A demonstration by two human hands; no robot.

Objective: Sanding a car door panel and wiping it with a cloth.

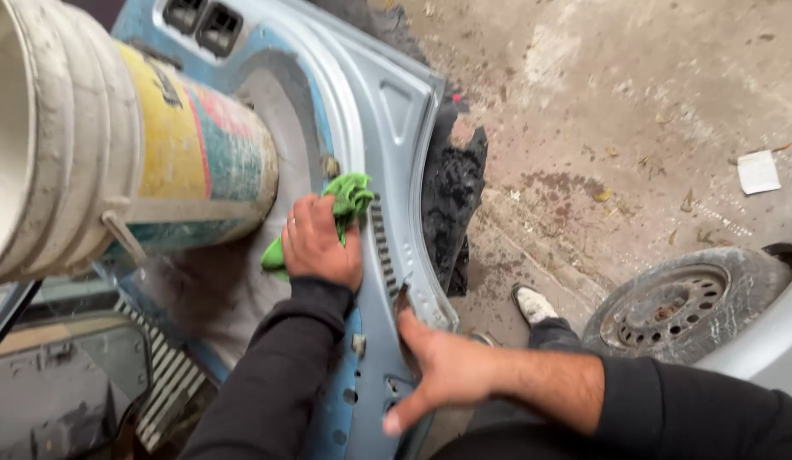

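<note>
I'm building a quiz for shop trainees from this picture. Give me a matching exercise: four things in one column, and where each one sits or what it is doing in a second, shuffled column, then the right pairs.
Things:
1. left hand
2. right hand
3. bucket
4. wheel

Places or states:
A. lies on its side on the car panel
B. rests on the dirty floor at right
C. presses a green cloth against the panel
D. braces the panel's edge, palm down, holding nothing

Pairs: 1-C, 2-D, 3-A, 4-B
</note>
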